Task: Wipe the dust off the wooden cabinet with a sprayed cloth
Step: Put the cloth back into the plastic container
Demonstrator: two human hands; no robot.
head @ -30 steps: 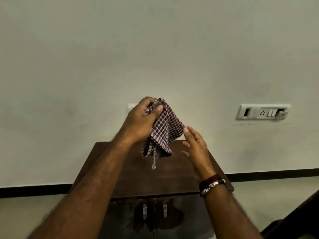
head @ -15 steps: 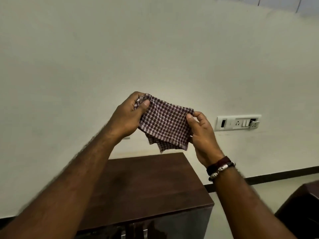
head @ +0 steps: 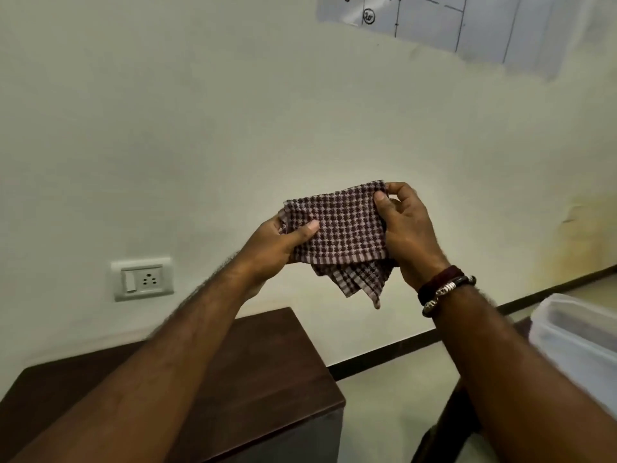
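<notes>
A maroon-and-white checked cloth (head: 340, 228) is stretched flat in the air between both hands, with loose folds hanging below it. My left hand (head: 273, 243) pinches its left edge with the thumb on top. My right hand (head: 405, 228), with bracelets at the wrist, grips its upper right corner. The dark wooden cabinet (head: 267, 379) stands below and to the left, against the wall, partly covered by my left forearm. No spray bottle is in view.
A wall socket with a switch (head: 143, 279) sits above the cabinet. A sheet of paper with drawn lines (head: 467, 25) hangs at the top right. A translucent plastic box (head: 581, 342) rests on dark furniture at the right edge. A black skirting strip runs along the floor.
My view has swung to the right, so the cabinet now sits at the lower left. My right hand has taken hold of the cloth, and both hands have spread it flat.
</notes>
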